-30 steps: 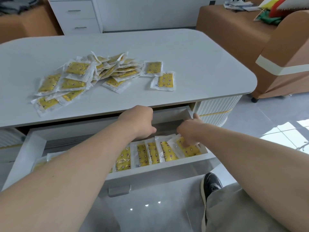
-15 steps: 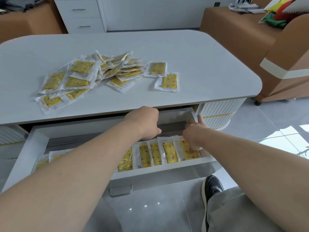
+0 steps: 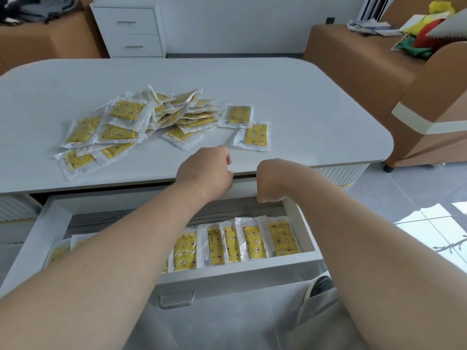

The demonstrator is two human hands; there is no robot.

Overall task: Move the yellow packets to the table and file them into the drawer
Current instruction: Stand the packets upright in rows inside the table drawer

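**Free room.** A bare grey strip of drawer floor (image 3: 88,223) lies below the left hand (image 3: 204,173) and the right hand (image 3: 271,180), behind the filed row of packets (image 3: 252,243). Bare tabletop (image 3: 316,109) extends ahead and to the right of the right hand.

**Obstacles.**
- The table's front edge (image 3: 101,184) overhangs the rear of the open drawer (image 3: 227,271) beneath both hands.
- The drawer's right wall (image 3: 303,223) stands just under the right hand.
- The loose pile of packets (image 3: 141,122) spreads ahead-left of the left hand.
- Two single packets (image 3: 254,136) lie just ahead of the gap between the hands.
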